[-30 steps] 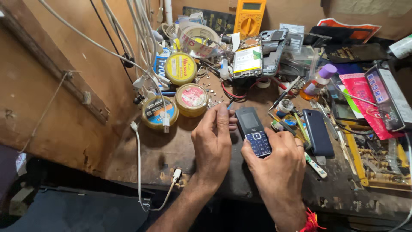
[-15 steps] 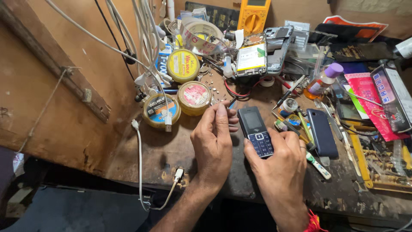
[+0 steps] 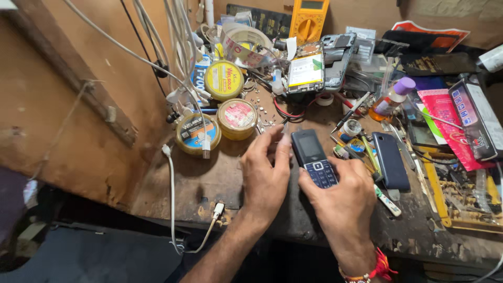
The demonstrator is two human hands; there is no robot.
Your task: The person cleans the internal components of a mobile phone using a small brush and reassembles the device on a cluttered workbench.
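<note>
Holding a dark blue keypad phone (image 3: 313, 159) at frame centre, the right hand (image 3: 338, 196) grips its lower half; the left hand (image 3: 264, 173), fingers loosely curled and grasping nothing visible, touches its edge. Inspection step, apparently; next calls for steady grip.

Both forearms reach up from the lower edge, the left hand (image 3: 265, 175) palm-down with its fingers pinched together at the tips, the right hand (image 3: 343, 196) just beside it, curled in a grip with its thumb pressed forward.
</note>
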